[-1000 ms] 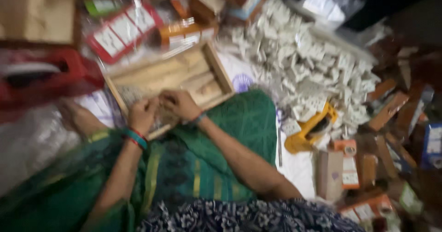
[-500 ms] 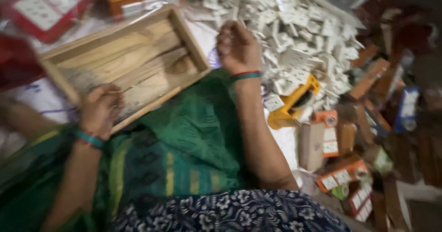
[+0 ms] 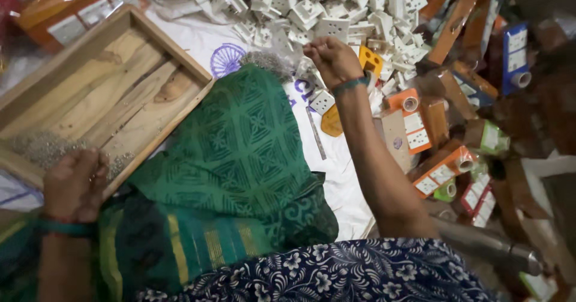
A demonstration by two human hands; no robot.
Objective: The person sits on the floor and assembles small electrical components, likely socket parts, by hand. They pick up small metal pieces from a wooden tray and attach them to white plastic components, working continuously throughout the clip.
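Fingers of the right hand were curled into a loose fist at the near edge of the heap of white socket plates, the knuckles turned upward; whether a plate was enclosed in the fist could not be told. One loose white socket plate was seen just below the wrist, near it but not touched, on the white cloth. A green bangle was worn at that wrist.

The left hand was laid over the near rim of the wooden tray, its fingers bent down inside the tray onto a patch of small grey screws. The screws were gathered against the rim, directly under and beside the fingertips; whether any were pinched could not be made out.

Between the two hands a knee draped in green patterned cloth was raised. To the right of the forearm, orange and white cartons were scattered, well apart from the tray. A second orange pack was lying beyond the tray's far rim.
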